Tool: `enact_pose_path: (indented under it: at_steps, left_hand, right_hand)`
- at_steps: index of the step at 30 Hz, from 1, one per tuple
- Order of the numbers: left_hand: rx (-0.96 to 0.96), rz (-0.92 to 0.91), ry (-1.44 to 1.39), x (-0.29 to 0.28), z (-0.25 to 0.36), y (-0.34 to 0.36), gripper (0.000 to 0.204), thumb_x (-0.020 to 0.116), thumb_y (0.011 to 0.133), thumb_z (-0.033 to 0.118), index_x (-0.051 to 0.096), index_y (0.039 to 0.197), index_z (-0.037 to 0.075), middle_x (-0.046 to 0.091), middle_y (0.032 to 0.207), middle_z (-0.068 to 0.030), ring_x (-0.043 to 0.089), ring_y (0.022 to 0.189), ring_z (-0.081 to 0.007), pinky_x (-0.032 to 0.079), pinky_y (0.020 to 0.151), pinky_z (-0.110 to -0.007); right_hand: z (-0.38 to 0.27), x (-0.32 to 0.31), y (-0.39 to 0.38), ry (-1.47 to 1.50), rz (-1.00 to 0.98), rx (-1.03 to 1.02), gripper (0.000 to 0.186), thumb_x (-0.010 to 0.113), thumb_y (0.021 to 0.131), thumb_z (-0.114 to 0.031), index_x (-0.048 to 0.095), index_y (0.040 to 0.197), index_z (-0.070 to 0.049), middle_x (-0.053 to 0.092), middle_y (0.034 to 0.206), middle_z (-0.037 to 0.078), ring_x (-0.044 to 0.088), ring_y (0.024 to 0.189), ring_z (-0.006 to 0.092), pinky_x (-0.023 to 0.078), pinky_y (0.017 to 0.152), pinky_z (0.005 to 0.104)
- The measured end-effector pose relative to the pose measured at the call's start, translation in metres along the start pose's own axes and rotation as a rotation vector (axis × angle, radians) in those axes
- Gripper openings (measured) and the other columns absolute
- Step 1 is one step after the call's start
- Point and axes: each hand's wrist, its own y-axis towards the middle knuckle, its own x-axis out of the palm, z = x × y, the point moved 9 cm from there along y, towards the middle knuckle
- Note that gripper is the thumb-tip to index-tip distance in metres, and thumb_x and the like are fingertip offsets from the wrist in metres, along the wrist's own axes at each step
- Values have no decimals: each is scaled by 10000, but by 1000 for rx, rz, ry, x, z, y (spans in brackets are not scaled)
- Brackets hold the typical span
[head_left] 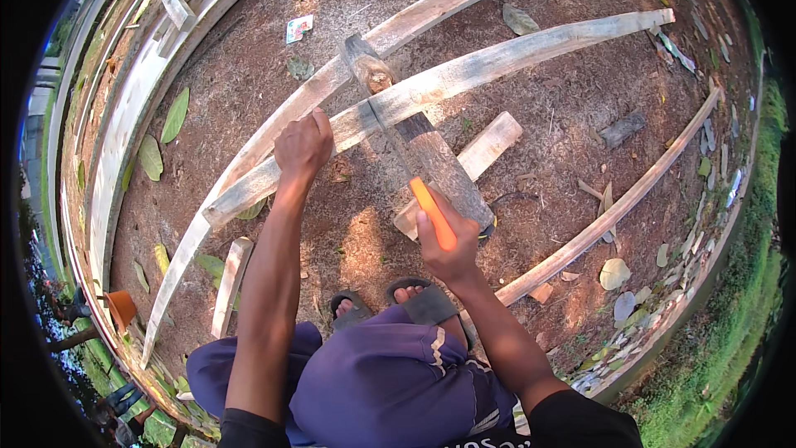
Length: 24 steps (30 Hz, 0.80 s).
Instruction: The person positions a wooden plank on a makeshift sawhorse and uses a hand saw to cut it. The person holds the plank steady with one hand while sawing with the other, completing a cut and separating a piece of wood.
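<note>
My right hand (450,241) is wrapped round the orange handle of a hand saw (433,214). The saw's blade runs up and left, lying across a long wooden plank (514,51) near its middle. Left of the blade, my left hand (303,145) is closed on the same plank, its fingertips hidden from above. Under the plank is a dark wood block (371,75) with a knot on its face. Behind it, a second long plank (439,4) slants across the same block. A thick wood piece (452,178) lies beyond my right hand.
A short pale board (493,145) sits under the thick piece. At right a long thin wood strip (613,211) slants over the ground, near a grey wood scrap (622,129). Long boards (124,149) line the left. My sandalled feet (427,303) are just below the work; leaves are scattered about.
</note>
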Motion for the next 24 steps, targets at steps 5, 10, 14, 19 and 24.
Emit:
enact_pose_path:
  at_steps: [5,10,14,19,24]
  left_hand:
    - [149,121,65,7,-11,5,614,291,1051,337,683,706,14,673,658,-261,651,569,-406,535,659,-569]
    - [-114,-137,-21,-1,-6,-3,603,300,1050,331,698,742,-2,703,753,-299,703,687,-449,546,718,-588]
    - [100,99,50,4,-2,4,635,297,1056,343,669,652,25,688,702,-276,684,620,-401,541,672,-557]
    - [-11,-49,33,5,-18,-1,584,308,1049,324,673,696,36,690,680,-230,662,566,-340,530,637,-527]
    - [-54,-93,48,5,-14,-16,585,310,1047,339,668,688,46,683,666,-221,651,558,-333,528,656,-533]
  right_hand:
    - [-4,32,40,72,8,-30,412,695,944,-124,664,1346,-36,725,819,175,725,670,170,558,621,332]
    - [2,-45,-75,-13,-4,-87,442,651,943,-72,625,1364,60,766,1078,197,758,843,194,598,750,341]
    - [-8,30,51,93,11,-60,387,661,958,-111,661,1319,30,741,958,199,701,688,205,537,607,355]
    - [-1,-1,-28,27,40,-162,429,645,959,-76,620,1366,55,758,1096,200,764,801,197,600,709,301]
    - [-3,-8,-38,35,12,-92,412,644,957,-66,629,1350,58,756,1037,210,751,823,187,599,709,335]
